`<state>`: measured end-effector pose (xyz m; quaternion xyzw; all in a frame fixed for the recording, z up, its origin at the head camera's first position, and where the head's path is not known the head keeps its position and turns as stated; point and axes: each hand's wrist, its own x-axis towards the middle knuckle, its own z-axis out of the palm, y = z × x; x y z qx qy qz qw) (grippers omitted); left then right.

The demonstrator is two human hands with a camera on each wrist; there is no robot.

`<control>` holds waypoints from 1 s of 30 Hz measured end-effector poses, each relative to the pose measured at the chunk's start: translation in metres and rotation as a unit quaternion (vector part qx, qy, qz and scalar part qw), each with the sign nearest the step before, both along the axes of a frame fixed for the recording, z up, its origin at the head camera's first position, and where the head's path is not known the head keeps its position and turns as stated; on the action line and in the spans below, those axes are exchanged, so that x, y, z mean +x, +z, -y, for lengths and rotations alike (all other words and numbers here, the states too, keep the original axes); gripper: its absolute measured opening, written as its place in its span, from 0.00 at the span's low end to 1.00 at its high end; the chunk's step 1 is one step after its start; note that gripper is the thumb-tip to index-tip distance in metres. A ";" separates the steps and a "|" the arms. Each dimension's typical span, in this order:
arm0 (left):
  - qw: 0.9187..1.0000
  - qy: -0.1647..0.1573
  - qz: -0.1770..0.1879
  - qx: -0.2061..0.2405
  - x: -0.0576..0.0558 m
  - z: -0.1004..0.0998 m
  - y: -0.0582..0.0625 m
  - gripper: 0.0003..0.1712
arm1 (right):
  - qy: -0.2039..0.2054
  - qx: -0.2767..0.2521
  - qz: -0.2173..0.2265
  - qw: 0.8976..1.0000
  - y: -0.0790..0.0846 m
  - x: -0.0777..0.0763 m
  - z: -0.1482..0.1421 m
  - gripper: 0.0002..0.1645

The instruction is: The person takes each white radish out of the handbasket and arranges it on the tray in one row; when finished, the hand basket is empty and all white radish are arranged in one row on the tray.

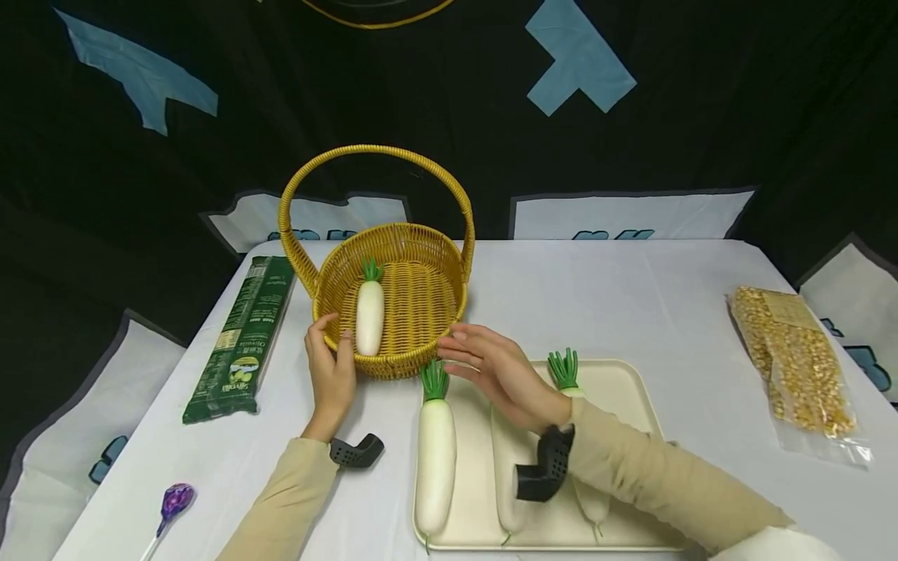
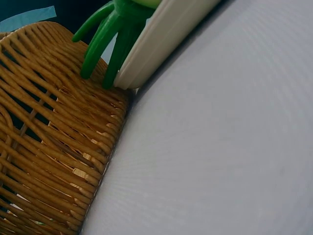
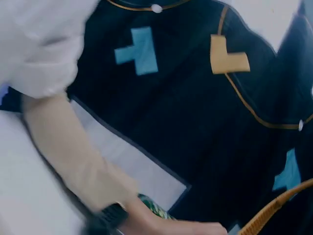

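Observation:
A yellow wicker basket (image 1: 393, 366) with a tall hoop handle stands at the back of the table, with one white radish (image 1: 369, 318) with a green top inside. My left hand (image 1: 331, 378) holds the basket's near left rim between thumb and fingers. My right hand (image 1: 501, 378), fingers fairly straight, is at the basket's near right side; whether it touches the rim I cannot tell. Below it, a cream tray (image 1: 634, 389) bears three longer white radishes: a left radish (image 1: 435, 467), a middle radish (image 1: 507, 467) and a right radish (image 1: 592, 499), the last two partly hidden by my arm.
Left of the basket lies a dark green package (image 1: 242, 343), with a purple lollipop (image 1: 178, 499) nearer the front. A clear bag of yellow kernels (image 1: 800, 362) lies on the right. Dark cloth with blue patches hangs behind the white table (image 1: 603, 288).

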<state>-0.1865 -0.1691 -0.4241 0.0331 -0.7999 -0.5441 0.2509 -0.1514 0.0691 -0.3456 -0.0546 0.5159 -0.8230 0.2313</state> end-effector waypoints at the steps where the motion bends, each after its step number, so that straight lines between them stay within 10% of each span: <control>1: 1.000 0.000 0.000 0.000 0.000 0.000 0.000 0.21 | 0.000 -0.010 0.003 1.000 0.000 -0.008 0.008 0.27; 17: 1.000 0.002 -0.003 -0.007 0.001 0.000 0.002 0.21 | -0.135 -0.085 0.005 0.987 0.005 -0.104 0.088 0.25; 30: 1.000 0.006 -0.009 -0.004 0.000 -0.001 0.001 0.21 | -0.097 0.145 0.015 0.985 -0.014 -0.123 0.112 0.44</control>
